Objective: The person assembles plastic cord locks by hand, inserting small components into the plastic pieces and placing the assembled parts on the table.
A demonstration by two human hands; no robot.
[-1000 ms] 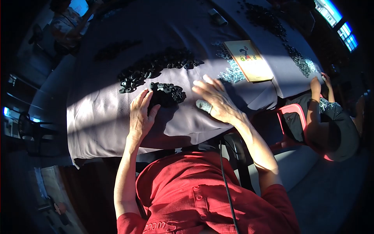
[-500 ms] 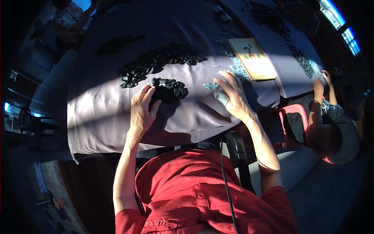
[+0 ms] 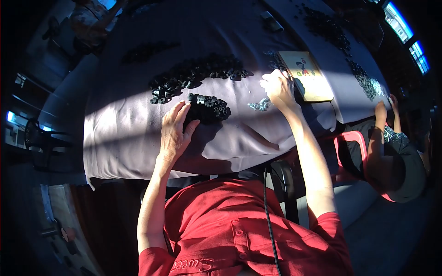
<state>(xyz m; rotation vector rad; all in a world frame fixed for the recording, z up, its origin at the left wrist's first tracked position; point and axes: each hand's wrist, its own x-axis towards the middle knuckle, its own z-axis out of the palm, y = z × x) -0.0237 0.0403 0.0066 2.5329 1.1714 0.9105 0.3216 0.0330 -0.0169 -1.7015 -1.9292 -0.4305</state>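
My left hand rests on the cloth with its fingers stretched out and thumb apart. It lies just left of a small pile of black ring-like pieces and holds nothing that I can see. Over the heap of small silvery pieces, my right hand has its fingers curled in and together; whatever is in them is hidden. A dark patch shows on that hand's thumb side in the earlier view. A small cluster of silvery pieces lies left of the right wrist. Beside the right hand is a yellowish booklet.
A larger black heap spreads farther back on the grey tablecloth. More dark and silvery pieces lie at the right. Another person's hands are at the right edge, by a red-framed chair. A person is at far left.
My right hand has moved back onto the silvery heap, its spread fingers now curled in. The left hand keeps its place by the black pile. The whole view has shifted slightly.
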